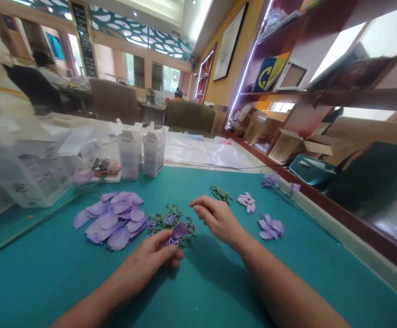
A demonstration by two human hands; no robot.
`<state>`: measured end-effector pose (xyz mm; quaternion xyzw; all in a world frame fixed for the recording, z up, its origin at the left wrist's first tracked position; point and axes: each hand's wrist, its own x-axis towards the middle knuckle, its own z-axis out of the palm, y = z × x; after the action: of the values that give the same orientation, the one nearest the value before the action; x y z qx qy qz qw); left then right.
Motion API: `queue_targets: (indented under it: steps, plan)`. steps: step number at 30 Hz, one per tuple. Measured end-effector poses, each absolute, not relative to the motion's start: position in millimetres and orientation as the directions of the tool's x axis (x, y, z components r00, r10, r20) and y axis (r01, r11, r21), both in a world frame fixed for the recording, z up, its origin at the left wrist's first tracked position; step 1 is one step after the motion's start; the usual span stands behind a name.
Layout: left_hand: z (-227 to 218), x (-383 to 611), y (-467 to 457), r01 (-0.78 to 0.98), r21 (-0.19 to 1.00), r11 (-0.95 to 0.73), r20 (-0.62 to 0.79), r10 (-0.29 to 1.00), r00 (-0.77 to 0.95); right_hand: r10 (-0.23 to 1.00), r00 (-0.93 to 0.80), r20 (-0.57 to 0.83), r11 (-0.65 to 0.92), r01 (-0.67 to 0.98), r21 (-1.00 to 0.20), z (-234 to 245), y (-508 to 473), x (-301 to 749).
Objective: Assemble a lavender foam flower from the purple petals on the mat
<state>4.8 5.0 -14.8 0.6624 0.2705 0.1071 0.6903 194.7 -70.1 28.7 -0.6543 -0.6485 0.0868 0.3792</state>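
My left hand [155,257] is closed with thumb and fingers around a small cupped purple petal piece [180,230]. A purple ring-shaped piece [173,242] shows beside its fingertips; I cannot tell whether it is held too. My right hand [217,217] hovers a little to the right, its fingers loosely bent and nothing visible between them. Just beyond the left hand lies a pile of small green plastic parts [167,214] mixed with purple rings and a few red bits. Large purple petals [116,218] are heaped to the left.
Green sticks [221,193], pale purple pegs [246,201] and a small petal group [271,227] lie on the green mat [212,294]. Purple flower stems [307,209] rest at right. White boxes [154,152] and a clear bin [38,177] stand behind left; shelves border the right.
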Motion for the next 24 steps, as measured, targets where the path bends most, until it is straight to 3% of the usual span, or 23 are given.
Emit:
queue_targets:
  steps: [2,4,9,17,24]
  plan:
    - [-20.0,5.7,7.7,0.222,0.966,0.136,-0.26,0.512,0.818,0.862,0.271,0.429,-0.02,0.864,-0.504,34.3,-69.5,223.5]
    - [-24.3,6.3,9.5,0.238,0.957,0.164,-0.289,0.528,0.798,0.818,0.446,0.363,-0.351,0.887,-0.3,37.9,-71.7,255.7]
    - [-29.6,6.6,11.4,0.265,0.948,0.175,-0.317,0.56,0.766,0.706,0.67,0.23,-0.654,0.741,-0.151,36.2,-88.9,321.3]
    - [-30.0,7.0,13.1,0.272,0.948,0.163,-0.316,0.553,0.771,0.679,0.733,-0.045,-0.734,0.676,-0.069,20.8,-102.7,354.5]
    - [-22.6,4.8,10.4,0.277,0.945,0.172,-0.325,0.566,0.757,0.606,0.795,-0.021,-0.796,0.606,-0.002,21.1,-111.6,373.4]
